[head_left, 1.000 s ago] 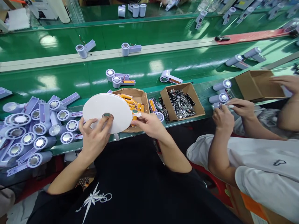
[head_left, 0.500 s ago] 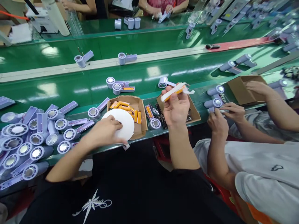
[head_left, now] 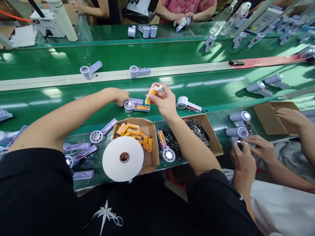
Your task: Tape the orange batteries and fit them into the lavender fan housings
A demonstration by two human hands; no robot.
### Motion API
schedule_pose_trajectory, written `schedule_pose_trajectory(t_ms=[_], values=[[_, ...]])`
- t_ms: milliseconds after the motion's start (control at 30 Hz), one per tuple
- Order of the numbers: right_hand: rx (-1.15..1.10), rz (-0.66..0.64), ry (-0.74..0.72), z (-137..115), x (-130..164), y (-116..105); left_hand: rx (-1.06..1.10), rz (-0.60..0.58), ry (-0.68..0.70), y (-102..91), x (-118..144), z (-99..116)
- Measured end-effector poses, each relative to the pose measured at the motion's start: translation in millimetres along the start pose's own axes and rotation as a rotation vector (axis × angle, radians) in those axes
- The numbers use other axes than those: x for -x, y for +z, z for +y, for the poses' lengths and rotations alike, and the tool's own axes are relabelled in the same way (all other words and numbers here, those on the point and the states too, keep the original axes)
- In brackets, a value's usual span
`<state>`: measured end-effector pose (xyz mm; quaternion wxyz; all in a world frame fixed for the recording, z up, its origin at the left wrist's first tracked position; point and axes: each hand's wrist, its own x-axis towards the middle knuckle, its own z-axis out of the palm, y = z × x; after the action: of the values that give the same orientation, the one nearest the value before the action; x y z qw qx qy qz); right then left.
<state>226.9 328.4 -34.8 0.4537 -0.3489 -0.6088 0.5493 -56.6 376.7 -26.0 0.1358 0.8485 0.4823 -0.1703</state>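
Observation:
My right hand (head_left: 165,100) is raised over the green belt, its fingers pinching an orange battery (head_left: 153,95) with a white strip of tape along it. My left hand (head_left: 121,97) reaches across the belt, its fingers curled on the round head of a lilac handheld fan housing, whose handle (head_left: 136,101) sticks out to the right. Just in front lies a second fan housing (head_left: 129,106) with an orange battery in its handle. Near my body a white tape reel (head_left: 112,160) rests partly over a cardboard box (head_left: 153,160) of orange batteries (head_left: 130,131).
Right of the battery box stands a cardboard box (head_left: 218,144) of small dark parts. Fan housings lie along the left bench, and one (head_left: 182,102) lies on the belt at right. A co-worker's hands (head_left: 246,154) work close on my right. Other people sit across the belt.
My left hand has left the tape reel and moved forward to the fan housings on the belt. My right hand has shifted left with the battery, now held more upright.

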Motion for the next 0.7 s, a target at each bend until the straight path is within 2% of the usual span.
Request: schedule_pose_trajectory(t_ms=[100, 233, 300, 400, 467, 567, 700], values=[[0.01, -0.072, -0.006, 10, -24, 16, -0.135, -0.084, -0.001, -0.2, 14, -9], [0.062, -0.172, -0.014, 18, -38, 38, -0.15, -0.049, -0.098, 13.8, 44, -30], [0.124, -0.184, 0.003, 23, -43, 50, -0.105, -0.04, -0.123, 24.5, 52, -34], [0.259, -0.177, 0.013, 34, -51, 70, -0.013, 0.027, -0.211, 33.0, 47, -29], [0.357, -0.172, 0.014, 40, -55, 81, 0.029, 0.053, -0.271, 30.7, 39, -28], [0.522, -0.171, 0.023, 44, -59, 91, 0.123, 0.074, -0.279, 21.4, 30, -34], [0.867, -0.238, 0.041, 38, -61, 99, 0.252, 0.211, -0.3, 18.1, 28, -38]])
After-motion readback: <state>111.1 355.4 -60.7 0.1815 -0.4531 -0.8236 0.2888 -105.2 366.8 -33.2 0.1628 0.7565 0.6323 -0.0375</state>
